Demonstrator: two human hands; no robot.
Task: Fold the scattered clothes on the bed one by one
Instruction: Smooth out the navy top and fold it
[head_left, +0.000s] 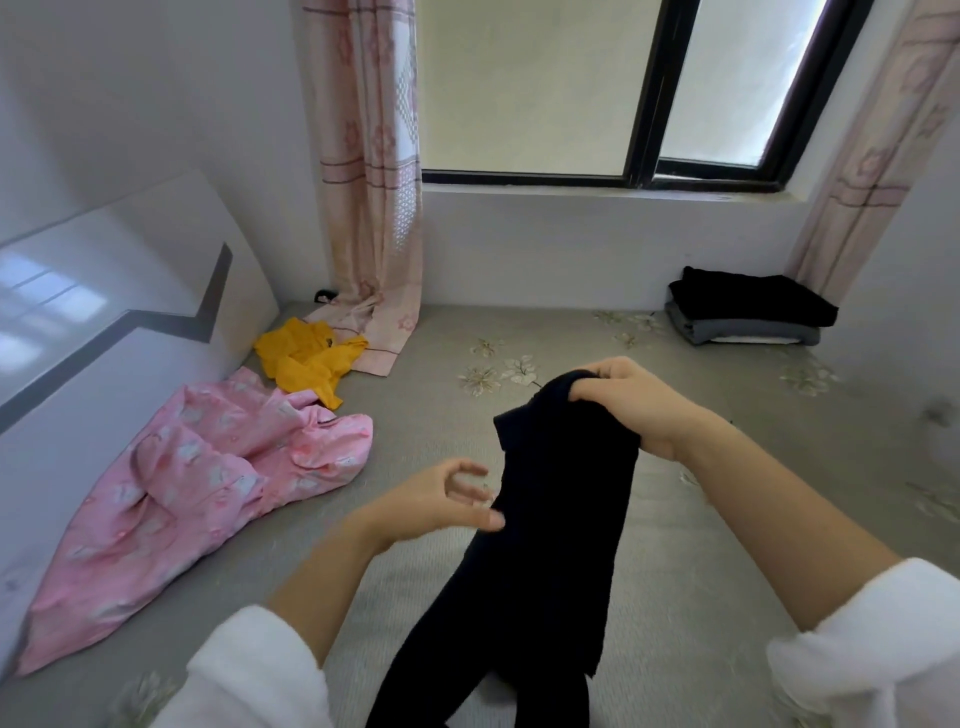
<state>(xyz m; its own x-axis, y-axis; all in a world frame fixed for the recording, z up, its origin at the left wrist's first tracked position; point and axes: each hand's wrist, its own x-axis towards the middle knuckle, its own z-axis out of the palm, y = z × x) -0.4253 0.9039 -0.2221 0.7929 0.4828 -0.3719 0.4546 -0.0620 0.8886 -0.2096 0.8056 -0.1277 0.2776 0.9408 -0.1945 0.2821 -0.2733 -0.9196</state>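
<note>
The black garment (561, 509) runs out of frame at 6 o'clock, so its lower end is unseen. The right hand (628, 405) grips its top, fingertips buried in the fold. The left hand (441, 501) is blurred at the fingertips; whether it touches the cloth cannot be told. At 10 o'clock a dark thing (324, 296) by the curtain (371, 208) is too small to identify. At 2 o'clock the stack (748, 312) hides most of its white bottom layer.

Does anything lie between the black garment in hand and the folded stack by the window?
Nothing visible: only bare bed between the black garment and the folded stack. The pink pajamas and yellow garment lie off left.
</note>
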